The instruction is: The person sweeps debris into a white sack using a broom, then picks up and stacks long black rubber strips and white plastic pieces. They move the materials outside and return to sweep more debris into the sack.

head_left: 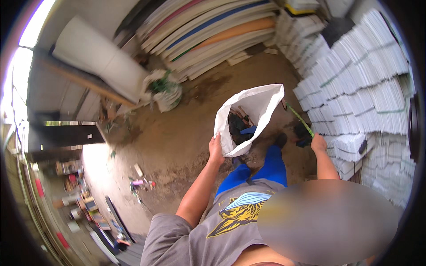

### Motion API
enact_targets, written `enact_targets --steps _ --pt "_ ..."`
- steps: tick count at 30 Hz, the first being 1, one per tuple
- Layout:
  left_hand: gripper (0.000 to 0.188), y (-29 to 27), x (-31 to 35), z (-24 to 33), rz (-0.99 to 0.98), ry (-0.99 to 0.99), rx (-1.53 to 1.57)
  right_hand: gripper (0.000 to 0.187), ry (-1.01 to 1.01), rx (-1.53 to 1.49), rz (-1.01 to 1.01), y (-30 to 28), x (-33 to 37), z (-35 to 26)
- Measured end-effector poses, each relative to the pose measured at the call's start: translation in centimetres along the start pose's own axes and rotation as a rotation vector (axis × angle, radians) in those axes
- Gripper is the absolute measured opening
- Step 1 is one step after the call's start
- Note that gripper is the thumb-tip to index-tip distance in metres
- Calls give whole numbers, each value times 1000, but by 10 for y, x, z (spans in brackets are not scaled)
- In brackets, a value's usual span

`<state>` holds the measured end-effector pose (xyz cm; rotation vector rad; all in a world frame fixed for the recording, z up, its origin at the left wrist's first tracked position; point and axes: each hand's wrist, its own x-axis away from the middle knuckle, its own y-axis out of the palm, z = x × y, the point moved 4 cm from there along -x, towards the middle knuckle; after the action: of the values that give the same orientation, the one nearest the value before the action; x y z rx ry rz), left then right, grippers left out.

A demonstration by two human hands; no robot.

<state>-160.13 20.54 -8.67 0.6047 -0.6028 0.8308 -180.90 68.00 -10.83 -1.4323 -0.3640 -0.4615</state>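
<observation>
A white sack (266, 103) stands with its mouth wide in front of my legs. My left hand (216, 150) has its fingers closed on the near left rim. Inside the sack lie dark scraps, thin brown pieces and a blue piece (249, 130). On the right, my right hand (318, 142) is wrapped round a thin green stick (300, 118), which slants away toward the sack's far right side. Whatever is at the stick's far end is too small to make out. A dark object (303, 134) is on the floor beside the stick.
Bundled white sheets (355, 84) are piled high along the right. Long stacked boards (208, 33) fill the back. Another white sack (167, 98) with green stuff stands back left, near a big white roll (97, 57). Small scraps (138, 182) litter the floor at left.
</observation>
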Motion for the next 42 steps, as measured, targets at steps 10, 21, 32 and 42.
enact_targets --steps 10,21,32,42 --pt "36 -240 58 41 331 240 231 30 -231 -256 -92 41 35 -207" --pt "47 -386 82 75 696 272 370 27 -434 89 62 -25 23 -553" --pt "55 -500 114 125 965 274 495 26 -622 346 -15 26 23 -733" --pt "58 -578 100 123 922 247 690 27 -525 295 -4 3 45 -752"
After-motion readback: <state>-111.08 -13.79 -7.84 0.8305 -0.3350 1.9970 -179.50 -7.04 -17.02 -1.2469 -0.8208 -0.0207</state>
